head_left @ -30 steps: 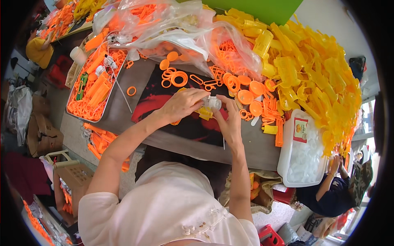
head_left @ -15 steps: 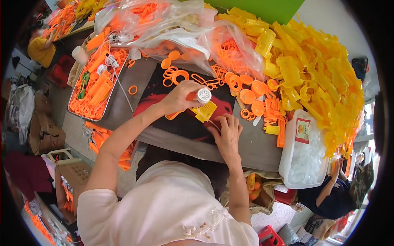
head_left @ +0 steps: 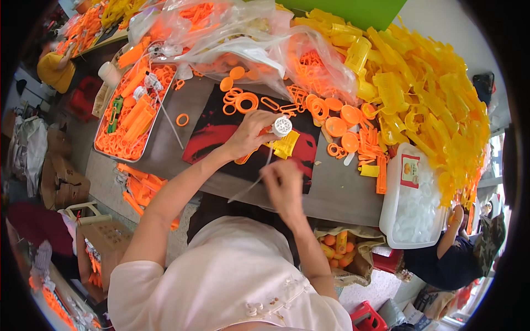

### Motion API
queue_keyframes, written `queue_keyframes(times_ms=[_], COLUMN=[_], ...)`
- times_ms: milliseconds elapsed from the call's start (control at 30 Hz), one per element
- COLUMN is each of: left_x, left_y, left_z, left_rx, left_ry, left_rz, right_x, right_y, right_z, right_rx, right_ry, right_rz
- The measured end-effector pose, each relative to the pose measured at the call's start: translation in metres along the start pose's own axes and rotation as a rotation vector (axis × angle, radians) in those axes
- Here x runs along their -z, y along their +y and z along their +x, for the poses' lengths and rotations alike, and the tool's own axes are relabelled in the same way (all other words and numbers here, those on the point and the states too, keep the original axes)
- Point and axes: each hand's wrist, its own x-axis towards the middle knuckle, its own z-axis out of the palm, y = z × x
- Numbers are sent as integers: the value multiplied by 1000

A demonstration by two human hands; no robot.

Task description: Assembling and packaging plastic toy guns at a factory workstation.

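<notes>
My left hand [head_left: 253, 134] is closed around an orange plastic piece, mostly hidden by the fingers, with a round white perforated end [head_left: 282, 126] facing up. A yellow ribbed plastic part [head_left: 286, 144] shows just below that end. From beside it a thin white strip [head_left: 245, 191] runs down, bends at my right hand and trails left past the table's near edge. My right hand [head_left: 284, 185] is blurred, its fingers curled and pinching at that bend. Under both hands lies a black and red mat [head_left: 212, 140]. Orange rings [head_left: 246, 102] lie just beyond.
A metal tray [head_left: 135, 159] of orange parts stands at left. Orange discs [head_left: 350, 115] lie right of the mat, near a large heap of yellow parts [head_left: 419, 99]. A white tub [head_left: 387, 220] holds translucent pieces. Clear bags [head_left: 232, 41] cover the back. Other people work at both sides.
My right hand has moved down and left from the yellow part, and the white strip now trails past its fingers. The left hand, still holding the piece, has shifted slightly right.
</notes>
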Motion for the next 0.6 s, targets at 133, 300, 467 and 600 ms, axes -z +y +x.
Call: queue_keyframes(times_ms=[133,300,467,600], left_x=[1,-2,-3,-2], left_y=[1,2,0,1], left_z=[-1,1,1,1], left_rx=[28,-64,-35,-70], left_ry=[4,105,66,74], left_rz=[0,-10,-33,5], right_x=[13,-2,-7,-13], right_y=[16,35,33,32], right_z=[31,36,42,46], right_rx=[-34,-23,-83,-114], right_ry=[201,131,133,68], right_rz=[-282,-367,-343,-497])
